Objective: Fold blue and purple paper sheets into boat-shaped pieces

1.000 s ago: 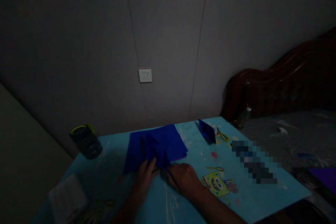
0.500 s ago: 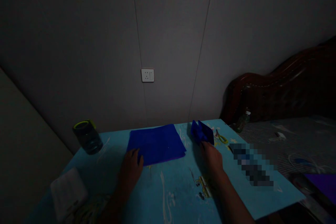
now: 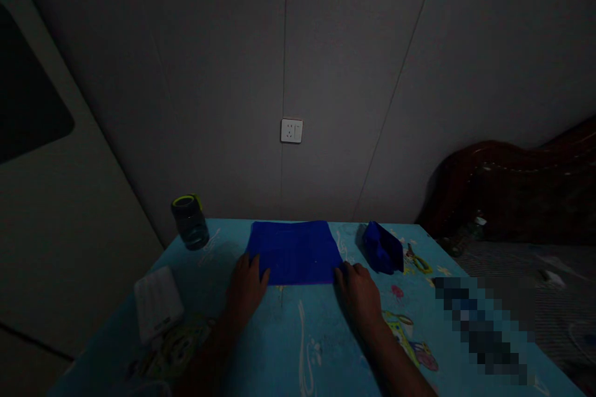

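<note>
Several blue sheets of paper (image 3: 294, 254) lie flat in a stack on the table, their edges nearly even. My left hand (image 3: 246, 285) rests at the near left corner of the stack, fingers apart and lightly bent. At the near right corner, my right hand (image 3: 359, 291) touches the edge with its fingertips, fingers apart. Neither hand grips anything that I can see. To the right of the stack stands a folded piece of blue paper (image 3: 382, 249), partly opened out, with no hand on it.
A patterned light-blue cloth (image 3: 288, 347) covers the table. Yellow-handled scissors (image 3: 421, 262) lie at the right, near a blurred-out object (image 3: 479, 329). At the left are a dark bottle (image 3: 190, 223) and a white case (image 3: 158, 304). A wall socket (image 3: 292, 131) is behind.
My right hand has let go of the folded blue paper and moved left to the stack's corner. The sheets sit more evenly. The camera view has turned left.
</note>
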`<state>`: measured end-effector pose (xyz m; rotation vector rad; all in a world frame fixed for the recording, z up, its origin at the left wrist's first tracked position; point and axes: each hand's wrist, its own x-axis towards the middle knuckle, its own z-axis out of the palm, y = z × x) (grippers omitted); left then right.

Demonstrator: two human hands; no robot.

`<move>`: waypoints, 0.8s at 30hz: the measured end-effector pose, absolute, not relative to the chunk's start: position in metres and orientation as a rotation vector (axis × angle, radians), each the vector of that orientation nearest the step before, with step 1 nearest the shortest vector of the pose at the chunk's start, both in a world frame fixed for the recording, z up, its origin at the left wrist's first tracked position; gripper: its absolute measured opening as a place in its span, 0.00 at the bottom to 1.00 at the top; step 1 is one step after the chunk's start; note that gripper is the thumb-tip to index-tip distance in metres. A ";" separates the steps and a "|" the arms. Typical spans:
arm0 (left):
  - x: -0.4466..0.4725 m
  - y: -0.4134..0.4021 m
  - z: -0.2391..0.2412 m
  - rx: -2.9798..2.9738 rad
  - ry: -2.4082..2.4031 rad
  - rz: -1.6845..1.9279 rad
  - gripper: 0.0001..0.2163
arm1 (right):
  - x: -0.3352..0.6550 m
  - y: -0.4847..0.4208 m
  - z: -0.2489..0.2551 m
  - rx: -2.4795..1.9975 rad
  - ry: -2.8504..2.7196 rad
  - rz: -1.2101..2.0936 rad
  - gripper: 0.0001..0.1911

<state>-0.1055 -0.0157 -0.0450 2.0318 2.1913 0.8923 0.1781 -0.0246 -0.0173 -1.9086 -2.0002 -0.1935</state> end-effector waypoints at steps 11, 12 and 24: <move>-0.105 -0.011 -0.029 1.629 1.983 1.290 0.22 | 0.192 -0.014 -0.029 -1.681 -1.702 0.198 0.15; -0.106 -0.010 -0.027 1.569 1.957 1.320 0.23 | 0.193 -0.013 -0.028 -1.629 -1.657 0.270 0.15; -0.087 -0.029 0.000 1.160 1.242 1.219 0.20 | 0.185 -0.034 -0.011 -1.214 -1.319 0.547 0.16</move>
